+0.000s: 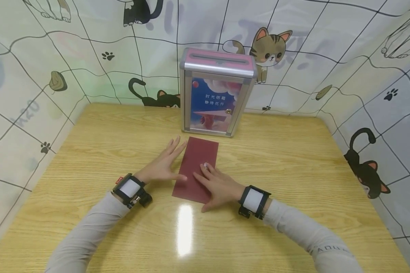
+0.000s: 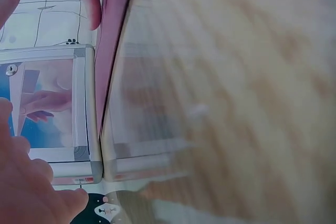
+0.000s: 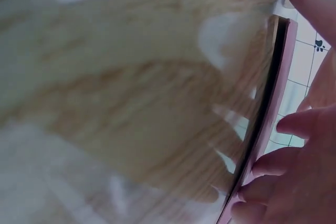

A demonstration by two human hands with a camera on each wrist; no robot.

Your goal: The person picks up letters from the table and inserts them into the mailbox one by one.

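A flat dark red paper rectangle (image 1: 194, 155), perhaps an envelope, lies lengthwise on the wooden table below the box. My right hand (image 1: 222, 187) rests over its lower right part with the fingers spread. To the left is my left hand (image 1: 160, 165), its fingers extended and its thumb reaching over the paper's left edge. In the left wrist view the paper's edge (image 2: 112, 35) appears side-on, with the left hand (image 2: 31, 187) at the lower left corner. The right wrist view shows fingers of the right hand (image 3: 294, 166) against the paper's edge (image 3: 274, 93).
Behind the paper stands a metal-framed mailbox (image 1: 216, 89) with a pink top, a slot and a small lock (image 1: 228, 111). Cat-patterned cloth (image 1: 99, 49) surrounds the table (image 1: 280, 151) at the back and sides.
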